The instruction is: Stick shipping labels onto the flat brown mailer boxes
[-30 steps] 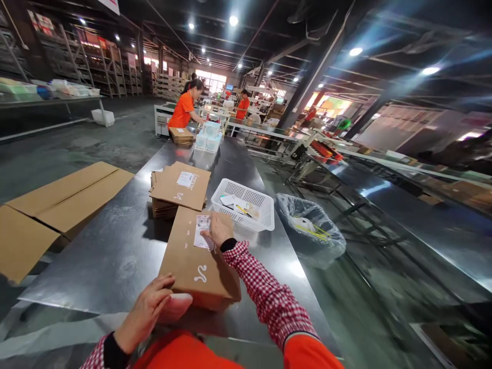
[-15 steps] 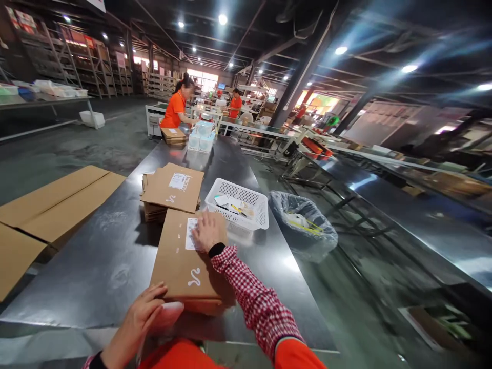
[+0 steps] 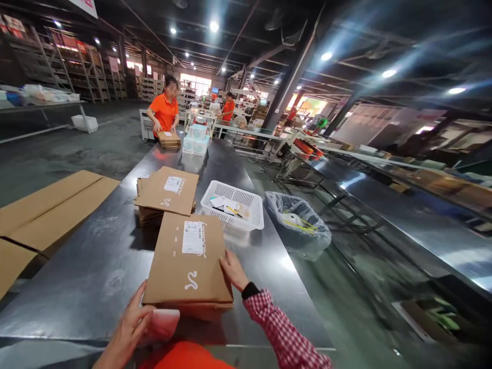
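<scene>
A flat brown cardboard box [image 3: 187,261] with a white shipping label [image 3: 192,237] lies on the steel table [image 3: 100,261] in front of me. My right hand [image 3: 232,269] grips the box's right edge, fingers on its top. My left hand [image 3: 128,328] rests at the box's near left corner, touching a pale pinkish-white slip [image 3: 163,324] that lies under the thumb. Just beyond the box sits a stack of the same labelled boxes [image 3: 165,195].
A white perforated basket [image 3: 249,202] with papers stands right of the stack. A bin lined with a clear bag [image 3: 298,225] stands off the table's right side. Large cardboard sheets [image 3: 46,210] lie on the left. A person in orange [image 3: 163,113] handles boxes at the table's far end.
My right hand has left the label and slid back to the box's right edge. The box now lies a little nearer to me. The far person has turned toward the table.
</scene>
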`<action>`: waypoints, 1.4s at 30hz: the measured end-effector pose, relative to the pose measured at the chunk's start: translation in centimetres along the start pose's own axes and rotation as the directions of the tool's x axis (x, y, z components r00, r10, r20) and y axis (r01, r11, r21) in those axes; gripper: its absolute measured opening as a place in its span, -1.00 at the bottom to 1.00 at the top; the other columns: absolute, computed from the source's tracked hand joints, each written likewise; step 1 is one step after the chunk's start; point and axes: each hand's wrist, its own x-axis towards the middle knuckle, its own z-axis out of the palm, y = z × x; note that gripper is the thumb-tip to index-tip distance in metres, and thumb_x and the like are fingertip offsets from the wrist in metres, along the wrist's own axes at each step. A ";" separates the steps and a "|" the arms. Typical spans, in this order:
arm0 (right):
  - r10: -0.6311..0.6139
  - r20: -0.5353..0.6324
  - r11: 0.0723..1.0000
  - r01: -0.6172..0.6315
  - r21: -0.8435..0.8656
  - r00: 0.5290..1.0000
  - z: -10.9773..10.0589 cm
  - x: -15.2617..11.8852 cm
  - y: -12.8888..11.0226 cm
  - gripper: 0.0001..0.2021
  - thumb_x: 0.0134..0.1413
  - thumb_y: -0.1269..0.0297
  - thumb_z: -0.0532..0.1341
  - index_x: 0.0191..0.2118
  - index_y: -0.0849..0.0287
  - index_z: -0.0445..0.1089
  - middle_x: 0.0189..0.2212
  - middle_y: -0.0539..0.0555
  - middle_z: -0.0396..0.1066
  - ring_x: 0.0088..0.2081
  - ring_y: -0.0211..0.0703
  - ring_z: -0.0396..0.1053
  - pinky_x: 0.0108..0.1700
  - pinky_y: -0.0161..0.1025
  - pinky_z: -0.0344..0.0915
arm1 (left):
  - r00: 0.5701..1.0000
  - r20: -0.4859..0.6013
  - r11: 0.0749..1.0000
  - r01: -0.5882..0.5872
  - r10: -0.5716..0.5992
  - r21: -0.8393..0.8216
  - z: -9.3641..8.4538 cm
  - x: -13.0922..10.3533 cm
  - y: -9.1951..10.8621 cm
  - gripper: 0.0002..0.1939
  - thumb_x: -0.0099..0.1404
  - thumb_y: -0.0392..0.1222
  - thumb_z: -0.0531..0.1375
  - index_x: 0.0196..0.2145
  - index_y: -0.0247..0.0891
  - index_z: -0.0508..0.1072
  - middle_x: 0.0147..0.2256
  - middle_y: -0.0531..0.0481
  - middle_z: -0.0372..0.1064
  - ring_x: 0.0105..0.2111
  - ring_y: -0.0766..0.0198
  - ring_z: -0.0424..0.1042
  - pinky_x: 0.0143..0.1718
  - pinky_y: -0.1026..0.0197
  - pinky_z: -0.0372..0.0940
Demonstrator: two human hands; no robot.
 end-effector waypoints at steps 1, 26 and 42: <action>-0.003 0.001 0.994 0.002 0.112 1.000 0.5 -2.0 0.4 -0.51 0.15 0.11 -0.03 0.10 0.28 0.27 0.03 0.25 0.34 0.07 0.00 0.28 0.15 -0.04 0.17 | 1.000 0.015 1.000 -0.008 0.008 0.023 0.2 -0.3 0.1 -0.61 0.33 0.01 0.00 -0.35 -0.20 0.57 0.27 -0.16 0.03 0.20 -0.06 0.14 0.09 -0.08 0.24; 0.310 -0.075 0.438 -0.073 0.896 0.948 -12.9 -3.9 -9.3 -0.41 -0.20 0.14 0.34 0.05 0.13 0.32 0.02 0.19 0.38 -0.11 0.02 0.42 -0.21 -0.15 0.39 | 0.999 0.012 0.963 0.042 -0.041 -0.265 -14.1 1.9 7.0 -0.66 0.34 0.08 0.00 -0.24 0.03 0.55 -0.13 0.09 0.52 -0.14 0.22 0.51 -0.11 0.28 0.40; -0.595 0.478 0.511 -0.155 0.845 0.646 7.4 -7.6 -24.9 -0.59 -0.08 -0.03 0.30 -0.21 0.21 0.46 -0.27 0.06 0.47 -0.21 -0.17 0.40 -0.02 -0.17 0.30 | 0.942 -0.293 0.979 0.117 -0.162 -0.164 -22.9 6.0 5.1 -0.56 0.35 0.06 -0.03 -0.25 -0.30 0.51 -0.25 -0.08 0.51 -0.28 0.22 0.49 -0.30 0.27 0.41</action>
